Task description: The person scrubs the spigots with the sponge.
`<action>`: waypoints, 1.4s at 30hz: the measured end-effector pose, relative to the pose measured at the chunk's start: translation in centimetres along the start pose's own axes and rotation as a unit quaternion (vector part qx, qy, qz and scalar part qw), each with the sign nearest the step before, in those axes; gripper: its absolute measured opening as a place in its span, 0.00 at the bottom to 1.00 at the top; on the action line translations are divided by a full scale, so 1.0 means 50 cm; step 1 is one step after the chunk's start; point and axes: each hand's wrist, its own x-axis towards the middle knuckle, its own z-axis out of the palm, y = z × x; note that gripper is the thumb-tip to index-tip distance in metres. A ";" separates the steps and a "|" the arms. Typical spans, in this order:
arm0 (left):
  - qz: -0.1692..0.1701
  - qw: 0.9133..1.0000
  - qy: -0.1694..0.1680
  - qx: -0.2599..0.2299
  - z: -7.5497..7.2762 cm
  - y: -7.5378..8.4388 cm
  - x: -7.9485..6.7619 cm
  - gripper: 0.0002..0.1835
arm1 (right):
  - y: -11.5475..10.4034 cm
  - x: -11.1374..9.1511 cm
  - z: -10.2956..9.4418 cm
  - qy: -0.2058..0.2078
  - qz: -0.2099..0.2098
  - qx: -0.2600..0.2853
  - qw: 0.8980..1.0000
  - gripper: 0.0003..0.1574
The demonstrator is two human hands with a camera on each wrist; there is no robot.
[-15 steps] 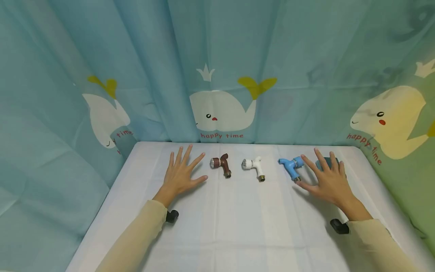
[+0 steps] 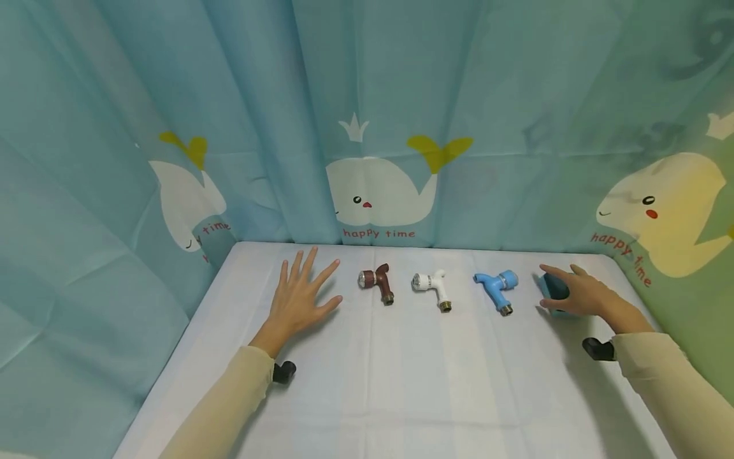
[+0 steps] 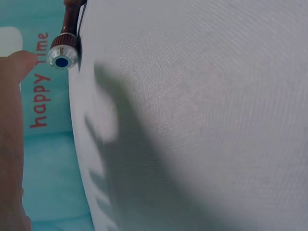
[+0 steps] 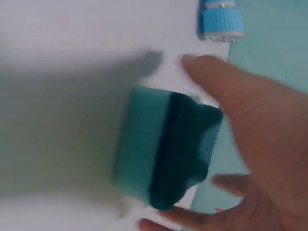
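At the right end of the white-covered counter (image 2: 413, 382), a two-tone sponge (image 2: 555, 288) lies beyond the blue tap (image 2: 493, 285), its dark teal layer on top of a lighter teal body. The right hand (image 2: 583, 294) is poised over it, released, with thumb and fingers parted around the sponge. From the right wrist view, the thumb is clear of the sponge; the fingertips are close to its far edge, and whether they touch it I cannot tell.

The left hand (image 2: 298, 305) is also released, fingers spread wide and holding nothing, above the counter near the left end, its shadow falling on the cloth. Just beside its thumb lies the brown tap (image 2: 383, 282), whose ribbed handle ends in a silver cap with a dark blue centre. Next along comes the white tap (image 2: 440, 287), between the brown tap and the blue tap. The handles of the brown and white taps point left, that of the blue tap right; all three have their threaded ends toward the person.

Beige sleeves (image 2: 226, 398) cover both forearms, with a black fitting (image 2: 283, 372) showing at each wrist. Behind the counter hangs a blue-green curtain (image 2: 246, 76) printed with whales (image 2: 384, 191) and red "happy time" lettering (image 2: 378, 234)
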 end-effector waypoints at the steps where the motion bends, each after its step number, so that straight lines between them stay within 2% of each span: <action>1: 0.002 1.000 0.002 -0.001 0.001 0.001 0.001 0.40 | 0.003 0.001 -0.006 -0.019 0.008 0.008 1.000 0.63; 4: 0.011 1.000 0.011 -0.007 0.005 0.007 0.006 0.40 | 0.010 0.004 -0.020 -0.064 0.042 0.033 0.996 0.64; 6: 0.021 0.999 0.021 -0.013 0.006 0.018 0.013 0.39 | 0.012 0.004 -0.025 -0.077 0.057 0.049 0.994 0.62; 8: 0.041 0.998 0.039 -0.024 0.006 0.037 0.026 0.38 | 0.012 0.002 -0.025 -0.068 0.055 0.055 0.995 0.59; 10: 0.069 0.995 0.059 -0.045 0.002 0.070 0.048 0.38 | 0.012 -0.002 -0.023 -0.044 0.037 0.051 0.997 0.56; 14: 0.147 0.983 0.074 -0.078 0.004 0.174 0.119 0.37 | 0.013 -0.021 -0.016 0.024 -0.013 0.035 0.999 0.52; 19: 0.222 0.972 -0.010 -0.082 0.025 0.345 0.213 0.39 | 0.012 -0.050 -0.009 0.091 -0.049 0.056 0.993 0.52; 21: 0.233 0.969 -0.057 -0.067 0.036 0.407 0.243 0.41 | 0.010 -0.058 -0.005 0.108 -0.061 0.068 0.990 0.52; 23: 0.242 0.965 -0.083 -0.056 0.053 0.456 0.269 0.43 | 0.008 -0.064 -0.001 0.118 -0.066 0.081 0.987 0.52; 26: 0.240 0.962 -0.128 -0.041 0.077 0.507 0.298 0.48 | 0.004 -0.076 0.008 0.126 -0.073 0.091 0.985 0.51; 31: 0.214 0.956 -0.195 -0.037 0.101 0.555 0.330 0.53 | 0.003 -0.095 0.022 0.129 -0.071 0.095 0.985 0.51; 34: 0.203 0.954 -0.216 -0.039 0.106 0.577 0.344 0.54 | 0.004 -0.104 0.028 0.133 -0.069 0.100 0.984 0.52; 37: 0.201 0.953 -0.222 -0.044 0.109 0.599 0.354 0.53 | 0.005 -0.111 0.033 0.139 -0.072 0.106 0.982 0.51; 38: 0.198 0.953 -0.221 -0.052 0.110 0.604 0.356 0.53 | 0.005 -0.112 0.035 0.142 -0.073 0.107 0.981 0.51; 40: 0.184 0.952 -0.222 -0.098 0.111 0.611 0.357 0.55 | 0.007 -0.116 0.038 0.153 -0.077 0.108 0.979 0.51; 42: 0.157 0.945 -0.223 -0.182 0.106 0.611 0.357 0.56 | 0.007 -0.120 0.038 0.171 -0.081 0.107 0.976 0.51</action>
